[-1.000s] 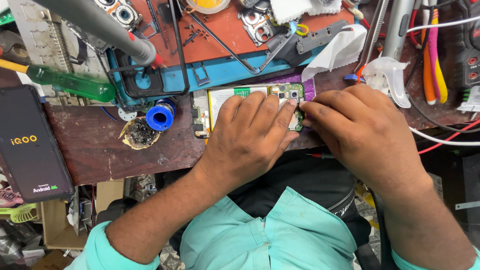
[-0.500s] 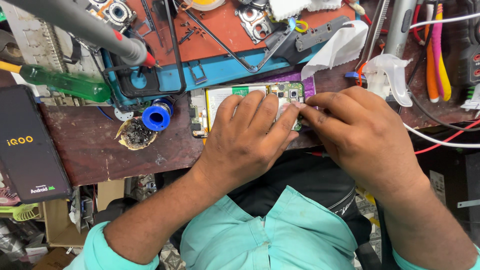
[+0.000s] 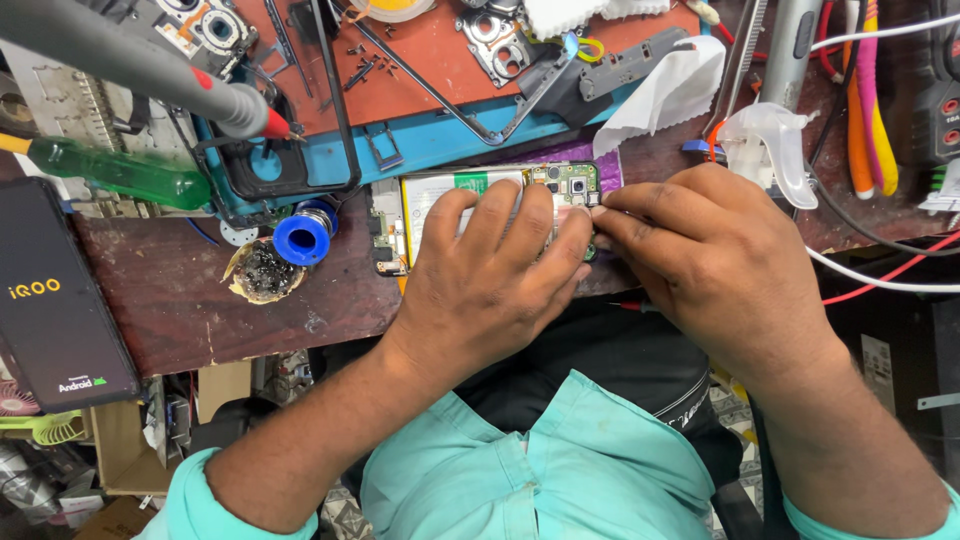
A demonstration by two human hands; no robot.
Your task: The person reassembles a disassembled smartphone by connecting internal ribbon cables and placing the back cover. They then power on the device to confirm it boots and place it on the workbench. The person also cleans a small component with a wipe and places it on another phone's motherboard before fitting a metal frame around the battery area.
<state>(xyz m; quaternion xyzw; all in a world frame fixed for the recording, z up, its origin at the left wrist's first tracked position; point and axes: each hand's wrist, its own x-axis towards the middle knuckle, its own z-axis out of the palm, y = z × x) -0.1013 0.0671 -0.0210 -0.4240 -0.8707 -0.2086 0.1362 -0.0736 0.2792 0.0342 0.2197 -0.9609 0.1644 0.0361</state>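
Observation:
An opened phone [image 3: 440,195] lies face down near the front edge of the brown bench [image 3: 180,300], its white battery and green circuit board exposed. My left hand [image 3: 490,275] lies flat over the phone's middle, fingers pressing on it. My right hand [image 3: 705,265] is beside it on the right, fingertips pinched at the camera end of the board [image 3: 575,185]. Whatever small part sits between the fingertips is hidden.
A blue solder-wire spool [image 3: 303,238] and a dark flux tin [image 3: 262,270] sit left of the phone. A black phone box [image 3: 55,295] lies far left, with a green-handled screwdriver [image 3: 120,172] above it. Blue and red mats [image 3: 440,60] hold frames and screws. Cables [image 3: 870,90] run at right.
Both hands stay on the phone with only small finger shifts. The view has tilted slightly, so the bench things sit a little lower left in the picture.

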